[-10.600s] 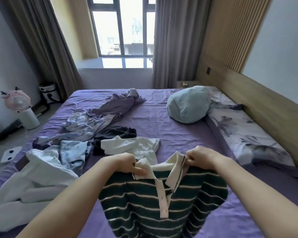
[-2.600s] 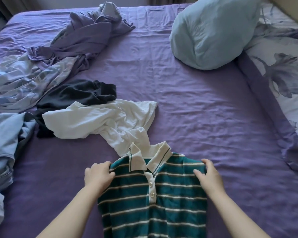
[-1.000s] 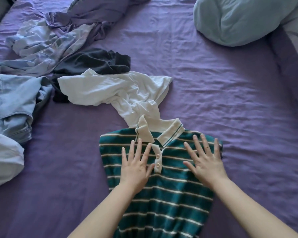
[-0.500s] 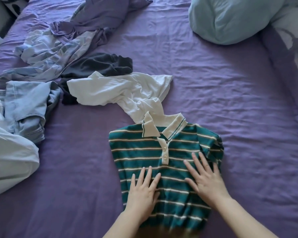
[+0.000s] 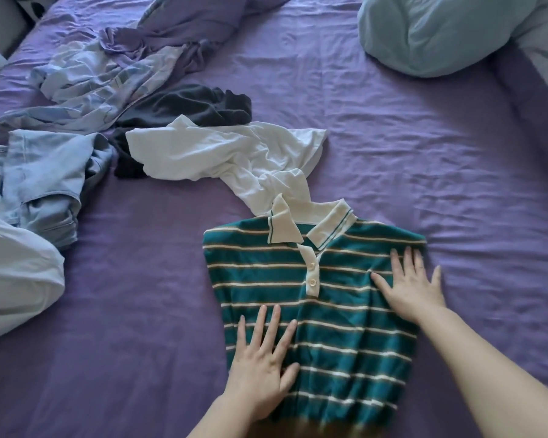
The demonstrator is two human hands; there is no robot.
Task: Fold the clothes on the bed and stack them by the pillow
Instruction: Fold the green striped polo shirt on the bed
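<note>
1. Pressing flat: both hands lie palm-down on the striped polo, which lies face-up on the bed, collar at 12 o'clock, hem running out of frame at 6.
2. Left hand: at about 7 o'clock on the shirt, over its left edge. Fingers straight and spread, pointing to 12–1 o'clock, thumb out toward the shirt's middle. Holding nothing, just resting on the fabric. Forearm enters from the bottom edge.
3. Right hand: at 3 o'clock on the shirt, just below its right shoulder. Fingers straight, fanned toward 11–12 o'clock; the little finger reaches over the shirt edge onto the sheet. No grip, flat contact only. Forearm enters from the lower right corner.
4. Shirt state: sides look folded under, outline is a narrow rectangle; buttoned placket down the centre between the hands.
5. White shirt: crumpled, at 11 o'clock from the polo, touching its collar.
6. Dark garment: partly under the white shirt, further out at 11 o'clock.
7. Loose pile of pale blue and lilac clothes: far left, 9–11 o'clock.
8. Light blue pillow: at 1 o'clock, well apart from the polo.
</note>
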